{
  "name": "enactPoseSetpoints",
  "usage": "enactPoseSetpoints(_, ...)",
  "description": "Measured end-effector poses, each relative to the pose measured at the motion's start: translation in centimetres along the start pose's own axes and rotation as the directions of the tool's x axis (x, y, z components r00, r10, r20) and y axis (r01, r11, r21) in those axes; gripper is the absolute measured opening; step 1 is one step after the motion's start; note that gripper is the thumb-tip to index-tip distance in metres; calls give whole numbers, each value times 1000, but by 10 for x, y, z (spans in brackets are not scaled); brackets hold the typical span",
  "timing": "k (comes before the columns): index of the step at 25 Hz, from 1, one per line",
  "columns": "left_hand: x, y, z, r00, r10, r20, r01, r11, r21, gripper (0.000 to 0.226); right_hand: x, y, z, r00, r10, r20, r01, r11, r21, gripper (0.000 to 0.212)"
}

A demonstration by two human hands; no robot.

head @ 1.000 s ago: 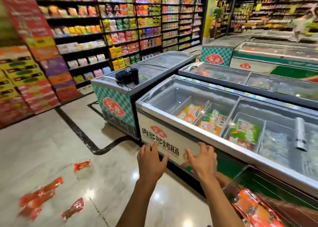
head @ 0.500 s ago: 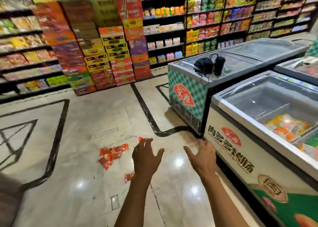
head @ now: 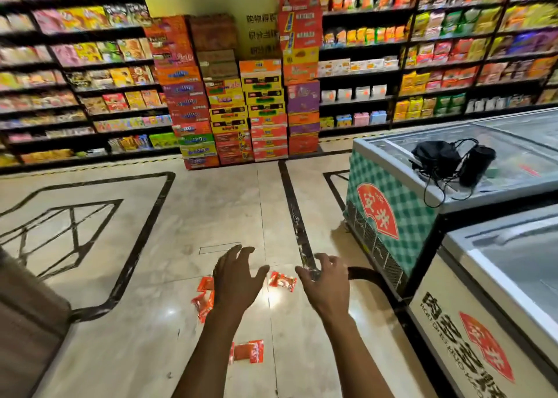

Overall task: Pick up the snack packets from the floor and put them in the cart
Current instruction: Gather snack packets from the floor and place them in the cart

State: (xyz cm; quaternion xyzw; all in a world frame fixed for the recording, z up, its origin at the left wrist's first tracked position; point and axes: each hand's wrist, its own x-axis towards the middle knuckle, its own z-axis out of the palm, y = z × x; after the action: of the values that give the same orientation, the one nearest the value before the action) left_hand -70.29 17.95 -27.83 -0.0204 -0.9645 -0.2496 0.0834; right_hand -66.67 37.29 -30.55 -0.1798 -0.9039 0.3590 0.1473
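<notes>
Several red snack packets lie on the shiny tiled floor. One packet point(head: 282, 281) shows between my two hands. A small cluster of packets point(head: 203, 298) peeks out left of my left wrist, partly hidden by it. Another packet point(head: 248, 351) lies nearer to me, between my forearms. My left hand point(head: 238, 278) is stretched forward above the floor, fingers spread, holding nothing. My right hand point(head: 327, 283) is beside it, fingers apart and slightly curled, also empty. No cart is in view.
A green-checked chest freezer point(head: 389, 213) with a black bag point(head: 437, 156) on its lid stands at the right, a white freezer point(head: 471, 316) nearer. Stacked cartons point(head: 241, 111) and stocked shelves line the back. A brown surface point(head: 27, 316) sits at the left edge.
My view has swung left, away from the open freezers and toward the aisle floor. The packets have come from the lower left to under my hands. Both hands stay open and empty.
</notes>
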Motion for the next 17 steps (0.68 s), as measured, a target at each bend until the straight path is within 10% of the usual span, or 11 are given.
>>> enactPoseSetpoints(17,242,-85,154,868,-478,139,487,872,-44,51,317,31,207,939,86,333,-67,995,-68,57)
